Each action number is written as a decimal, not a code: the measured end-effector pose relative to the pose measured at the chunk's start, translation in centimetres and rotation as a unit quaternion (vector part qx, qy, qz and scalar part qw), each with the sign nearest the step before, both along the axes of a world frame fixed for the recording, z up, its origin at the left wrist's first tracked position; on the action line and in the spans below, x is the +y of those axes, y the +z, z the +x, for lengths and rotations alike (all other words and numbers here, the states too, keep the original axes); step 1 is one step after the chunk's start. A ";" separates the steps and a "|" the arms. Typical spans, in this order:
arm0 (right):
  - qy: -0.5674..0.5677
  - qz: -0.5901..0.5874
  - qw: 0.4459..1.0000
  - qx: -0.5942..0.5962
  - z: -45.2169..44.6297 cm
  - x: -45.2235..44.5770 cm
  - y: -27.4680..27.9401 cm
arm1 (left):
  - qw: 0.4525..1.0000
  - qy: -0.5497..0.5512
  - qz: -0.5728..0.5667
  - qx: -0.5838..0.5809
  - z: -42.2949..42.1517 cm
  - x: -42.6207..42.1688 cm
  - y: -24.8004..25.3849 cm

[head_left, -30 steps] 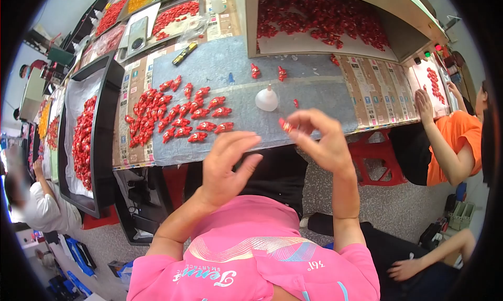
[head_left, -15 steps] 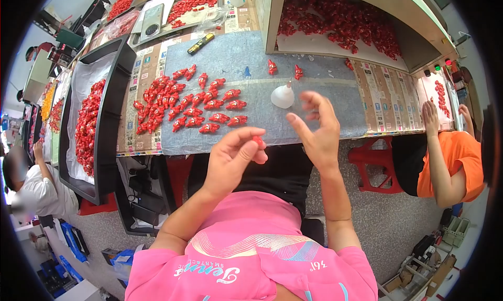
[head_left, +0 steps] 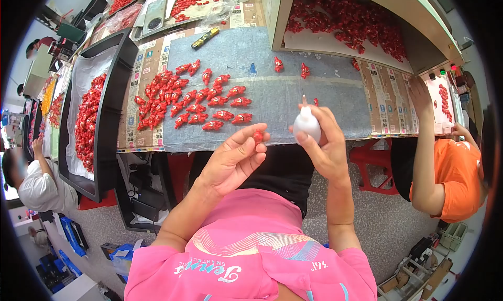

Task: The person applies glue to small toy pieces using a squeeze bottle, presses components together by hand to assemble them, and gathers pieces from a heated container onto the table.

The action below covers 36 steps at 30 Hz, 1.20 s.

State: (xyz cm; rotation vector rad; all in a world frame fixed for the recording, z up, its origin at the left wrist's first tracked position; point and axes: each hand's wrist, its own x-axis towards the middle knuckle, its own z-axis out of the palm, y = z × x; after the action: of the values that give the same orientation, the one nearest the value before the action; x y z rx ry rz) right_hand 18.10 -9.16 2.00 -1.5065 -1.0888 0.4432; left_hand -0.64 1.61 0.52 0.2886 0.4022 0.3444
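Observation:
A small red piece (head_left: 258, 137) is pinched between the thumb and fingers of my left hand (head_left: 233, 159), just in front of the table edge. My right hand (head_left: 331, 146) is wrapped round a white squeeze bottle (head_left: 306, 124) with a narrow tip pointing up and away from me. On the blue-grey mat (head_left: 272, 109), to the left, lies a heap of shiny red figure-like pieces (head_left: 162, 94), with several more spread in loose rows beside it. Two single red pieces, one of them a figure (head_left: 278, 64), lie farther back, and a small red bit (head_left: 316, 101) is just beyond the bottle.
A black tray (head_left: 112, 117) of red pieces stands at the left. An open-fronted box (head_left: 335, 44) holding many red pieces is at the back right. A black-and-yellow tool (head_left: 205, 38) and a phone (head_left: 156, 15) lie farther back. People sit on both sides, one in an orange sleeve (head_left: 451, 164).
My right hand has closed round the white bottle and lifted it from the mat towards me. My left hand has turned slightly, still pinching the red piece. The right-hand person's arm has shifted.

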 end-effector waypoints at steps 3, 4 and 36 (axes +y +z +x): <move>0.017 -0.028 0.999 0.014 0.1 -2.0 0.8 | 1.000 -0.006 -0.001 0.002 0.1 -0.1 -0.4; -0.005 -0.028 0.996 0.080 -0.2 -2.7 1.1 | 1.000 -0.006 0.003 -0.003 0.1 -0.2 -0.5; -0.052 0.080 0.983 0.158 -0.5 -4.8 -0.3 | 0.987 -0.043 0.144 0.064 0.6 -1.7 -0.2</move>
State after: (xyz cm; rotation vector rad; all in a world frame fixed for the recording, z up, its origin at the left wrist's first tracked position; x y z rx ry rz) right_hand 17.55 -13.91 1.71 -1.2924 -0.7730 0.4904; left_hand -0.01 -0.09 0.28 0.6104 0.4655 0.3003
